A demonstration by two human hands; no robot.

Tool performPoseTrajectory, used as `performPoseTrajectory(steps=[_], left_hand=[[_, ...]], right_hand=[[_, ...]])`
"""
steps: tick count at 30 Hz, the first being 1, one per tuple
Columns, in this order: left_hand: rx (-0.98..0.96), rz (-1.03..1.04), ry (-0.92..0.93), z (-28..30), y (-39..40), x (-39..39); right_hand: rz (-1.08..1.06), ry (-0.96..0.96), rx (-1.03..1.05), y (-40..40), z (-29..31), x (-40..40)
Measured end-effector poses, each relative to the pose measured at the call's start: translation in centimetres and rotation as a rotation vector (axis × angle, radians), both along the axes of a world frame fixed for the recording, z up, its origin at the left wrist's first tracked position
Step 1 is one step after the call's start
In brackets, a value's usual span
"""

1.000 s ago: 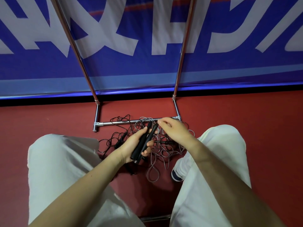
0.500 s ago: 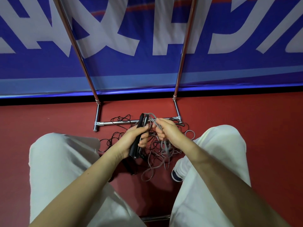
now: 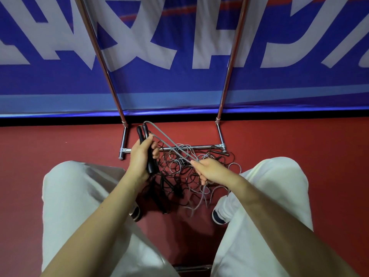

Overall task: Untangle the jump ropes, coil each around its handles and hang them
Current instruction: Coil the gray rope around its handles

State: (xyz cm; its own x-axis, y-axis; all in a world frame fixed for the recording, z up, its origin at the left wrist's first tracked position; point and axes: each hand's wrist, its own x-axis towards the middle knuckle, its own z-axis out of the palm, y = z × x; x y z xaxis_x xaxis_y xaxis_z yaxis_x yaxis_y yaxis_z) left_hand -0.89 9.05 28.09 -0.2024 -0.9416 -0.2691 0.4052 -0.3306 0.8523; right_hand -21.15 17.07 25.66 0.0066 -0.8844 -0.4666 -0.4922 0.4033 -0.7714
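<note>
The left hand [image 3: 142, 159] grips two black handles [image 3: 147, 150] upright; the right hand [image 3: 209, 170] pinches the taut grey rope [image 3: 169, 142] running between them. The tangled ropes [image 3: 189, 172] crowd the red floor [image 3: 60, 144] between the knees, against the rack's near bar [image 3: 201, 147].

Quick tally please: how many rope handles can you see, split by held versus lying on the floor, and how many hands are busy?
Handles held in the left hand: 2, the black handles
Handles plainly lying on the floor: 1, a dark handle by the rack base bar; others may hide in the rope tangle
Hands busy: 2; the right hand grips the grey rope
Total handles seen: 3
</note>
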Motion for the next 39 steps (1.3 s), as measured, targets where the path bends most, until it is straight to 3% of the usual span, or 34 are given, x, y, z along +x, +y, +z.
performPoseTrajectory(steps=[10, 14, 19, 25, 27, 30, 34, 36, 39], left_hand=[[-0.026, 0.288, -0.197, -1.1, -3.3, 2.4], [0.072, 0.355, -0.059, -2.1, -4.3, 3.2], [0.19, 0.379, 0.259, -1.6, -4.9, 3.8], [0.233, 0.435, 0.212, -0.4, -5.3, 5.3], [0.262, 0.393, 0.197, -0.1, -5.1, 5.4], [0.283, 0.323, 0.172, -0.2, -4.1, 4.8], [0.23, 0.212, 0.18, 0.6, -2.0, 3.1], [0.184, 0.101, 0.145, 1.3, -0.8, 1.8], [0.116, -0.079, -0.004, 1.6, 1.0, 0.0]], right_hand=[[0.152, 0.203, 0.086, 0.9, -1.2, -2.1], [0.091, 0.152, 0.022, 1.0, -1.9, -2.8], [0.068, 0.201, -0.019, 2.0, -3.3, -4.5], [-0.012, 0.626, 0.148, 2.9, -4.7, -8.5], [-0.089, 0.662, 0.155, 3.0, -4.6, -9.4], [-0.092, 0.558, 0.22, 3.1, -5.0, -9.8], [0.088, 0.407, 0.359, 3.4, -4.9, -7.2], [0.149, 0.383, 0.271, 2.8, -4.2, -5.4], [-0.012, 0.025, -0.019, 1.2, -1.5, -1.3]])
